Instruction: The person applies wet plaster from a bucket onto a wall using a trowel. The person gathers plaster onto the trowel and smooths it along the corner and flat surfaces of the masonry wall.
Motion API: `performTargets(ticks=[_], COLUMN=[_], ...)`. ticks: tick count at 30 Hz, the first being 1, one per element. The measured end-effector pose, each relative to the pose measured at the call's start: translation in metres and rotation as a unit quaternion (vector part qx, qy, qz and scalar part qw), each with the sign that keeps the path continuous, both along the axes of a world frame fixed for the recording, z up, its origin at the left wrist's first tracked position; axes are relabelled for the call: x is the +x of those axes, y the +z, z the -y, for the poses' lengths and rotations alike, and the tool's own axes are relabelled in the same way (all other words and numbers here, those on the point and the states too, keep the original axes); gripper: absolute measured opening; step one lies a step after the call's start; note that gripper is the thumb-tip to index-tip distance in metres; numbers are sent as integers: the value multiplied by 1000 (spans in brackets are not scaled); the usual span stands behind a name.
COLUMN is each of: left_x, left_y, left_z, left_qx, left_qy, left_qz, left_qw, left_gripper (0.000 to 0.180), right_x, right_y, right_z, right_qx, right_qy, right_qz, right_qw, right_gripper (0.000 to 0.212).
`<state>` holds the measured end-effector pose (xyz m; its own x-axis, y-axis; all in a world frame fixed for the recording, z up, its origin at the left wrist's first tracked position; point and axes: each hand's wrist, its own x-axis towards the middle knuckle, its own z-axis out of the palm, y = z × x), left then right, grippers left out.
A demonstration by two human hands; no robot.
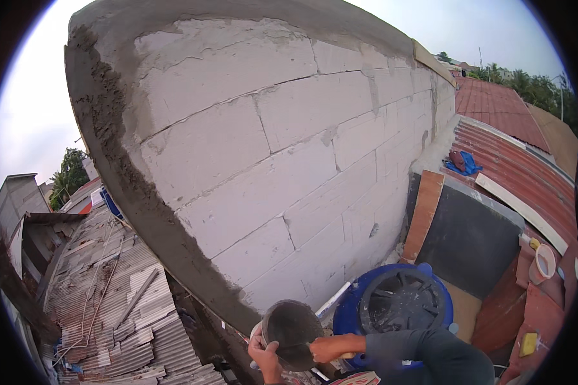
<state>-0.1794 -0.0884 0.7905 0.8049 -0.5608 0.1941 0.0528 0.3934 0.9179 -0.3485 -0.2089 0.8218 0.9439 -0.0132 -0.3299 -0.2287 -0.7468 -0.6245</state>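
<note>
My left hand [266,356] grips the rim of a round, dark, mortar-stained bucket [293,321], tilted so that its inside faces me. My right hand [332,347] is closed round the wooden handle of a trowel [349,355]. The blade reaches into the bucket and is hard to make out against the grey inside. Beyond the bucket rises a wall of pale blocks [289,173], with a band of wet grey mortar [148,199] along its left end and top. The mortar is rough at its inner edge and smoother outside.
A blue drum with a black lid [401,301] stands close to my right arm. Boards [424,215] and a dark panel [469,224] lean or lie behind it. A pinkish pail [543,263] and a yellow sponge [528,344] sit at right. Corrugated roofing [103,308] lies lower left.
</note>
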Motion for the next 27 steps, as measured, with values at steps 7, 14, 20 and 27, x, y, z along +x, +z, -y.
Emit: performTargets(ticks=[7,14,20,27], left_x=[-16,-14,-23,-11], left_y=[10,-4,-1,-2], left_z=[16,12,1,-17], left_qx=[-8,14,40,55], left_qy=[-50,-53,-63,-56], left_qz=[-31,-1,-19,12], left_qw=[998,998,997,997], left_gripper=[21,32,18,19], right_x=[-4,-14,-12,-20], right_y=[-39,-19,-37,3], right_z=[16,25,-8,19], right_qx=[-91,-75,-63,-54], right_qy=[-95,-171,-151,-214], right_qz=[93,102,32,46], right_qw=[987,977,986,974], right_gripper=[22,17,22,25])
